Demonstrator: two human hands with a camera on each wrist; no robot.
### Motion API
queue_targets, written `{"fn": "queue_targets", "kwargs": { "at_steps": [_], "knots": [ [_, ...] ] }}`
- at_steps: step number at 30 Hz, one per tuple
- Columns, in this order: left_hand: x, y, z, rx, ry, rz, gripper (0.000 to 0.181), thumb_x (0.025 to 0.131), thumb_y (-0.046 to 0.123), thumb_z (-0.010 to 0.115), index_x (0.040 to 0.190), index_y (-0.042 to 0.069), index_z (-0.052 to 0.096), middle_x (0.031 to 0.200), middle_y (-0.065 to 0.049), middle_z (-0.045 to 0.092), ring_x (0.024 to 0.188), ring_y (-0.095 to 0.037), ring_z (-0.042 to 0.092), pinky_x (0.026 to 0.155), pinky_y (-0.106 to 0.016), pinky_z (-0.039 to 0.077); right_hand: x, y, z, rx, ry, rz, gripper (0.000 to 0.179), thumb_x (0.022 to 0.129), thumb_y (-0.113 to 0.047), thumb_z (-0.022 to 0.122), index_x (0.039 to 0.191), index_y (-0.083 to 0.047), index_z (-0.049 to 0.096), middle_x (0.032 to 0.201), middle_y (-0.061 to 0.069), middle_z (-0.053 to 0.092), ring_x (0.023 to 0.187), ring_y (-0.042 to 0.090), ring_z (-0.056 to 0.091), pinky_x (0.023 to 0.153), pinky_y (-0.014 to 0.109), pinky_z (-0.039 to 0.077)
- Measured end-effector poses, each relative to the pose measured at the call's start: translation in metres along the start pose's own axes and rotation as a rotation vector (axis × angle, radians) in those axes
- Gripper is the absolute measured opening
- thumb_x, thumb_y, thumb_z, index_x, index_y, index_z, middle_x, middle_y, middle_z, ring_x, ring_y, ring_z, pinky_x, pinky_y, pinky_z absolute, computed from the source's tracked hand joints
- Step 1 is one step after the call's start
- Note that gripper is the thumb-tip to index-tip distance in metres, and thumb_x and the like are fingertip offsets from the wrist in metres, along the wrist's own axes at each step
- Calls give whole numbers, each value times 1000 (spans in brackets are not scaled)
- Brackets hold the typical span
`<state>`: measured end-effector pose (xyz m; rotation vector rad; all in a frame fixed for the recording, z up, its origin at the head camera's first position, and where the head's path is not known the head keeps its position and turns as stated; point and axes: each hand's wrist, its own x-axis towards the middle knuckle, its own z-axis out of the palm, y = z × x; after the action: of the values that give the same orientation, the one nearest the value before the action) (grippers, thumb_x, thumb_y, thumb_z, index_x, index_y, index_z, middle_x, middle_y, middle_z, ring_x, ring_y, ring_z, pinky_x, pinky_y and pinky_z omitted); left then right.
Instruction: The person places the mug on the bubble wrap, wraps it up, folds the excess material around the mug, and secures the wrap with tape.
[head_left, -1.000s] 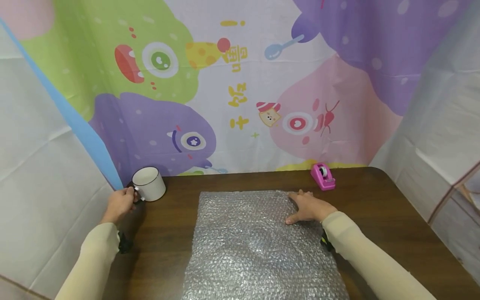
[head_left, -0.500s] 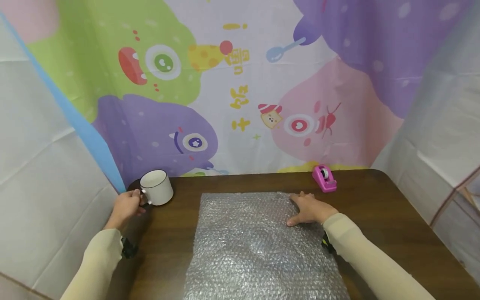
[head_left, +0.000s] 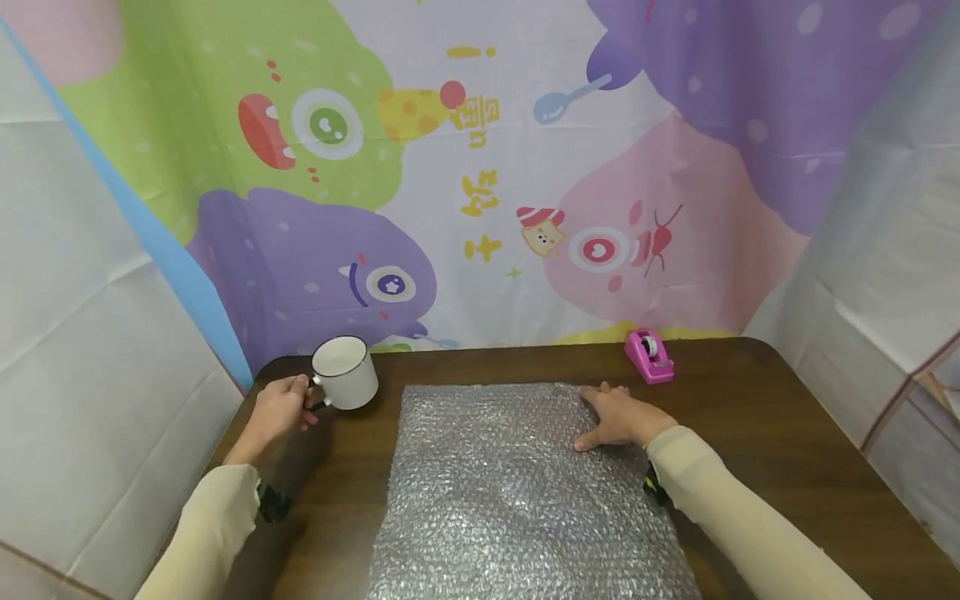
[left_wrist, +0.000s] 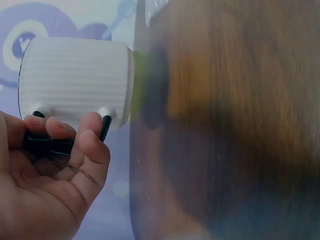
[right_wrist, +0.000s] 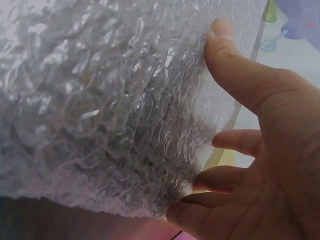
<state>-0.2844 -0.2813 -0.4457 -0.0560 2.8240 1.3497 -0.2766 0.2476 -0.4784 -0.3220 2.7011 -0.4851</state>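
A white mug [head_left: 347, 375] with a dark rim and a black handle [left_wrist: 50, 145] is at the back left. My left hand [head_left: 281, 412] grips that handle, fingers curled round it. In the left wrist view a gap shows between the ribbed mug's base and the tabletop, so it hangs just above the wood. A sheet of bubble wrap [head_left: 517, 492] lies flat in the middle of the table. My right hand [head_left: 618, 417] rests on its far right corner, thumb and fingers spread, and in the right wrist view the fingertips touch the sheet's edge.
A pink tape dispenser [head_left: 649, 357] stands at the back right of the brown wooden table [head_left: 780, 450]. Behind it hangs a cloth with cartoon figures [head_left: 480, 167]. Pale cloth walls [head_left: 97, 333] close in both sides.
My left hand has carried the mug to the right, closer to the bubble wrap. The right hand has stayed on the sheet's corner.
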Motion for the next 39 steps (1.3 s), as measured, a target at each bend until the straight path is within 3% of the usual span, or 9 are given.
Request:
{"fn": "queue_targets", "kwargs": {
  "at_steps": [13,22,32,39],
  "knots": [
    [-14,31,23,-43,-70,49,45,111,28,36,85,-3,56,84,-17,62,67,-20,71,60,-38,59,-2,-1,-1,-28,19,-25,105,78,-51,86,156,0,38,158,42,27,144,67,21,111,79,28],
    [-26,49,51,-80,-113,67,42,111,24,40,81,-1,55,79,-14,62,67,-22,71,58,-37,58,0,2,0,-15,13,-29,105,79,-52,85,157,-1,36,158,42,26,145,67,20,112,79,26],
    [-35,59,83,-67,-200,135,42,111,19,38,74,2,51,67,-8,54,61,-24,68,54,-38,57,1,2,0,-18,2,-25,106,79,-53,84,158,0,35,159,41,25,145,66,20,113,78,26],
    [-42,68,97,-99,-271,160,43,111,20,39,74,1,51,64,-6,51,62,-32,69,55,-39,57,2,3,0,-18,0,-20,107,79,-53,85,158,-1,35,158,42,25,145,67,20,112,79,26]
  ]
}}
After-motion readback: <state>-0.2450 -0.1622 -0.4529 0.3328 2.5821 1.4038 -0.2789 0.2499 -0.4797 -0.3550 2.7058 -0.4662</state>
